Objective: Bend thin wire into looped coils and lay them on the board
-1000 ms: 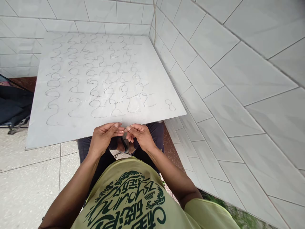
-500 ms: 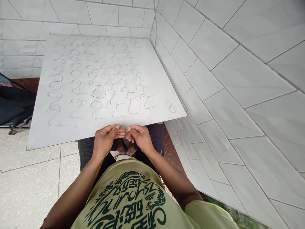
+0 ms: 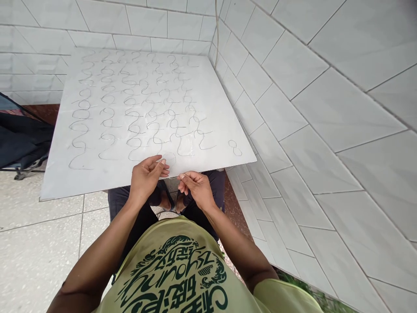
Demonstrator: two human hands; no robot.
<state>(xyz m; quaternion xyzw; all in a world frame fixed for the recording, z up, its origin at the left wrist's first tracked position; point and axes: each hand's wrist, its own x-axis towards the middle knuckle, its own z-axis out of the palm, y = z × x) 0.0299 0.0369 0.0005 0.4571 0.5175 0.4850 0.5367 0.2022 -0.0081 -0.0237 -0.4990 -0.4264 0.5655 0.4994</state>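
Left hand [image 3: 146, 176] at the near edge of the white board [image 3: 58, 174], fingers pinched together on a thin wire [image 3: 170, 157] whose pale loop lies on the board just past the fingertips. Right hand [image 3: 197, 188] just beside it, slightly nearer the body, thumb and forefinger closed on the same wire's other end (strand too fine to trace between the two hands). Hands close but not touching. Board tilted, propped over the knees, near edge above the dark trousers [image 3: 213, 180], far edge toward the tiled wall [image 3: 309, 87]. Rows of bent wire squiggles [image 3: 130, 108] spread across the board, a small figure-eight piece [image 3: 235, 148] alone near the right corner. Dark bag [image 3: 19, 139] on the speckled floor [image 3: 32, 243] to the left. Yellow-green printed shirt [image 3: 182, 269] at the bottom of the view.
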